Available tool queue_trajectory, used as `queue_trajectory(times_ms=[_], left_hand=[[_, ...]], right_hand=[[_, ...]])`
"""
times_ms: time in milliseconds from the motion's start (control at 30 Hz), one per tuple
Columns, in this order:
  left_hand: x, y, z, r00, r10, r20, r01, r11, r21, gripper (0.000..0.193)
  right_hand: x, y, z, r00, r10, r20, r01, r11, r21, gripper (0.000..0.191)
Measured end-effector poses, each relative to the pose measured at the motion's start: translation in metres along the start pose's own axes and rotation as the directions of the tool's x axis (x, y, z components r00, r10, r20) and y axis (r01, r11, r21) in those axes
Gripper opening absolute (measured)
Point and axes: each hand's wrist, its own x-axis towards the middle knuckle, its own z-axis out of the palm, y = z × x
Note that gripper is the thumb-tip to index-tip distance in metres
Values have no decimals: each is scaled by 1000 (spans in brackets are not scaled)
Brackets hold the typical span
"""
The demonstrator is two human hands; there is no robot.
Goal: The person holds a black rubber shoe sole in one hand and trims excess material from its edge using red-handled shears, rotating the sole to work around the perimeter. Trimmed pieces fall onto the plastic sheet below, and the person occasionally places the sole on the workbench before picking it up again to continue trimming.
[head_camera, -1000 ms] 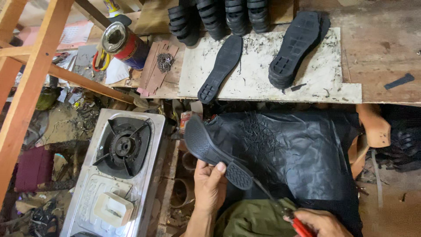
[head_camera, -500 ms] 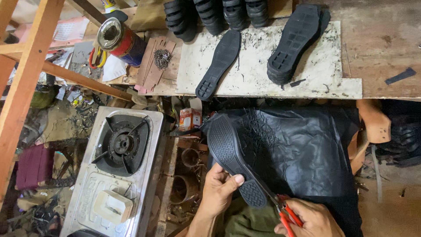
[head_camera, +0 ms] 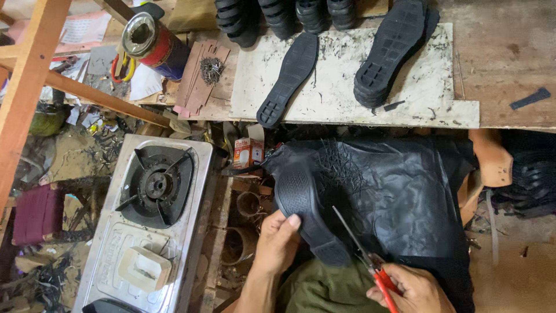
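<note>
My left hand (head_camera: 277,242) grips a black rubber shoe sole (head_camera: 304,211) by its edge, tread side up, held over my lap. My right hand (head_camera: 410,288) holds red-handled scissors (head_camera: 364,255), whose thin blades point up and left toward the sole's edge. Under both lies a black sheet (head_camera: 399,191) spread across my lap, with a heap of thin black trimmings (head_camera: 341,168) on it. On the white board (head_camera: 341,98) ahead lie a flat black insole (head_camera: 289,78) and a stack of thick soles (head_camera: 391,49).
A single-burner gas stove (head_camera: 153,220) stands on the left. A metal can (head_camera: 152,45), a pile of small nails (head_camera: 211,69) on cardboard and a small box (head_camera: 248,152) are near the bench edge. More soles (head_camera: 278,14) stack at the back. An orange wooden frame (head_camera: 35,87) crosses the left.
The sole has turned more upright and shifted right in my left hand. My right hand has brought the scissors up closer to the sole's edge.
</note>
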Motion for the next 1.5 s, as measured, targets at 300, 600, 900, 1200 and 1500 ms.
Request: queue_trajectory(times_ms=[300, 600, 900, 1200, 1500], left_hand=[[5, -13, 18, 997, 70, 20, -65, 981, -185, 50], [-10, -29, 42, 990, -126, 63, 139, 952, -273, 61], [-12, -32, 45, 992, -85, 88, 109, 940, -322, 61], [-14, -45, 33, 981, -167, 101, 187, 954, -235, 56], [0, -24, 13, 999, -26, -30, 23, 993, -117, 39]], right_hand=[[12, 17, -3, 991, -35, 128, 32, 999, 30, 57], [9, 17, -3, 876, -474, -83, 481, 872, 95, 41], [14, 21, 5, 977, -210, -28, 208, 921, 330, 47], [10, 4, -3, 997, -80, 7, 72, 930, 360, 46], [24, 25, -20, 931, -356, 80, 350, 933, 80, 40]])
